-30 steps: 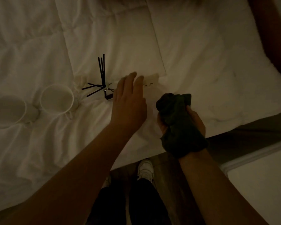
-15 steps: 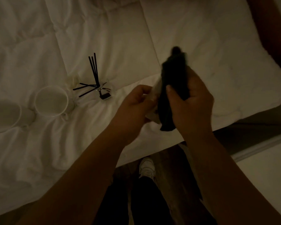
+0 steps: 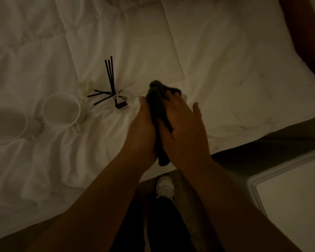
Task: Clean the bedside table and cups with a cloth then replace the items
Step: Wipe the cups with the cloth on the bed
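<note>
Dim warm light, whites against near-black

The cloth (image 3: 157, 108) between the fingers (image 3: 173, 102) is very dark, almost black with a greenish cast, and plain. The bedding (image 3: 225, 70) under and beyond the fingers is plain white, dulled to cream. Left of the fingers lie black reed sticks (image 3: 109, 75) and a small dark brown tag (image 3: 120, 104); further left, two plain white cups (image 3: 61, 110). Below the fingers show a white shoe (image 3: 165, 186), black trousers (image 3: 164, 224) and a brown floor (image 3: 187, 195).
</note>
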`<action>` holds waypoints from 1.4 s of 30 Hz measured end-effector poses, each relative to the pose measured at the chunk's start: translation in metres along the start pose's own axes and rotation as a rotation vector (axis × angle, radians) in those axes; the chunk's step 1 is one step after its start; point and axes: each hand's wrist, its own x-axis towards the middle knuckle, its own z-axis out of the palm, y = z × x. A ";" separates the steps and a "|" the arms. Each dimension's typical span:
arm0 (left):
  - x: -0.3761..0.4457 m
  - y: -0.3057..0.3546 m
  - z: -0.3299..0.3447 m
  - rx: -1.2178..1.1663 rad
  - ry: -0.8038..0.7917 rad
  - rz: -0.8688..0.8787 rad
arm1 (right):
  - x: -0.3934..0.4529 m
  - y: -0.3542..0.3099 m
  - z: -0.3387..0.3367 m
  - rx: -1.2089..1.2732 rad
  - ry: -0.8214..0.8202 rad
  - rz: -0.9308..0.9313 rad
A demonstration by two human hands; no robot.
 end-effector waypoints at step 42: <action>-0.007 0.010 0.007 0.150 -0.206 0.012 | -0.026 -0.001 0.001 0.596 0.298 0.143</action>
